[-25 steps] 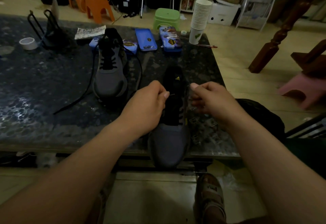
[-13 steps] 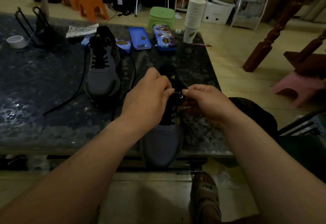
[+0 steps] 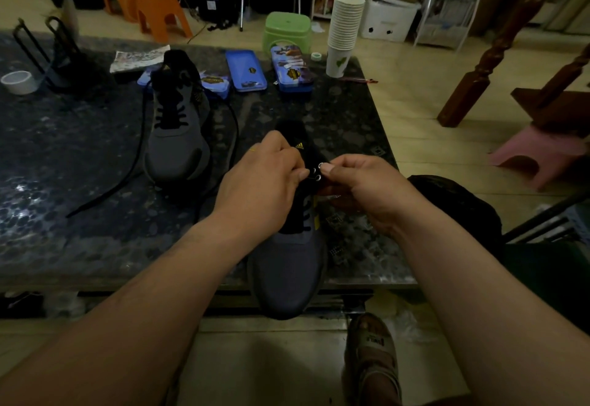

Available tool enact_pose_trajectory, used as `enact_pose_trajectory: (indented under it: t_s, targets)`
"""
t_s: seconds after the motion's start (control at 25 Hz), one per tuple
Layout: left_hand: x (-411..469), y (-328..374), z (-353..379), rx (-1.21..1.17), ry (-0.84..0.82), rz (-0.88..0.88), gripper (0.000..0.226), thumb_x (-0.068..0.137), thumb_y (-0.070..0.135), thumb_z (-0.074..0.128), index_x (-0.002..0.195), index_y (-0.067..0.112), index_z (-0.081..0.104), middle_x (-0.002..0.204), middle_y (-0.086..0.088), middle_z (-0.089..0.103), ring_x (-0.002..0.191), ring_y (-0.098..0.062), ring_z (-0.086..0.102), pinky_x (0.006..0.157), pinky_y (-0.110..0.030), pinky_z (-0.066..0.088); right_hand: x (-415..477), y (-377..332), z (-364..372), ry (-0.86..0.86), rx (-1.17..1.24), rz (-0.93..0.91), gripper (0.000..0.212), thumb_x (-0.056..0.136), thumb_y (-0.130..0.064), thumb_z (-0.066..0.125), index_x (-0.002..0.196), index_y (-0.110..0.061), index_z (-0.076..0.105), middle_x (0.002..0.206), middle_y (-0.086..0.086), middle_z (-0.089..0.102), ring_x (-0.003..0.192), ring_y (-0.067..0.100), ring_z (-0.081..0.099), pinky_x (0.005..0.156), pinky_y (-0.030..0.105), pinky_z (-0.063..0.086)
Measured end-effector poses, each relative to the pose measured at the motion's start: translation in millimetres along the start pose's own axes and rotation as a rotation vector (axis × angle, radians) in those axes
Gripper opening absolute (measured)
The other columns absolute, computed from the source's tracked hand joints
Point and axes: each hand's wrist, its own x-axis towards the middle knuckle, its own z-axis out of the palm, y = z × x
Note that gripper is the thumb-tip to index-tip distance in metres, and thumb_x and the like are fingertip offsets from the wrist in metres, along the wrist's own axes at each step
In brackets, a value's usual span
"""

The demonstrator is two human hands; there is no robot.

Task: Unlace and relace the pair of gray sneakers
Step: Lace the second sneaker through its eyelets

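Observation:
Two gray sneakers with black tongues stand on a dark speckled table. The near sneaker points its toe over the table's front edge. My left hand pinches at its top eyelets from the left. My right hand grips the right eyelet flap, where two metal eyelets show between my fingertips. The lace end itself is too dark to make out. The far sneaker stands further back on the left, laced part way, with its loose black lace trailing across the table.
At the table's back edge lie blue tins, a stack of paper cups, a tape roll and a black wire stand. Orange, green and pink stools stand on the floor. My sandalled foot is below the table.
My hands came together over the near sneaker's top eyelets: the left moved right and up, the right closed in on the flap. The view shifted a little.

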Motion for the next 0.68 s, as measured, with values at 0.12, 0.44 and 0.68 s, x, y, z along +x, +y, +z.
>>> enact_pose_trajectory:
  t_s: [0.12, 0.44, 0.68]
  targets:
    - [1.3, -0.6, 0.2, -0.026, -0.003, -0.007, 0.018, 0.104, 0.036, 0.056, 0.096, 0.022, 0.064, 0.104, 0.007, 0.048, 0.087, -0.016, 0.051, 0.066, -0.044, 0.052, 0.5, 1.5, 0.7, 0.016, -0.019, -0.015, 0.017, 0.101, -0.022, 0.065, 0.090, -0.010, 0.071, 0.098, 0.023, 0.075, 0.087, 0.025, 0.069, 0.076, 0.034, 0.056]
    - [3.0, 1.4, 1.3, -0.054, -0.014, -0.002, 0.017, 0.103, 0.036, 0.057, 0.094, 0.023, 0.064, 0.102, 0.006, 0.048, 0.086, -0.015, 0.052, 0.066, -0.045, 0.053, 0.9, 1.6, 2.1, 0.022, -0.080, -0.037, 0.019, 0.100, -0.026, 0.067, 0.088, -0.013, 0.073, 0.098, 0.016, 0.077, 0.088, 0.023, 0.073, 0.076, 0.033, 0.057]
    - [4.6, 0.4, 4.3, -0.075, 0.003, -0.052, 0.016, 0.103, 0.036, 0.057, 0.098, 0.024, 0.066, 0.102, 0.008, 0.047, 0.085, -0.014, 0.051, 0.069, -0.043, 0.052, -3.3, 8.0, 0.0, 0.030, -0.218, -0.115, 0.006, 0.095, -0.023, 0.073, 0.090, -0.019, 0.074, 0.096, 0.007, 0.077, 0.100, 0.030, 0.073, 0.094, 0.050, 0.059]
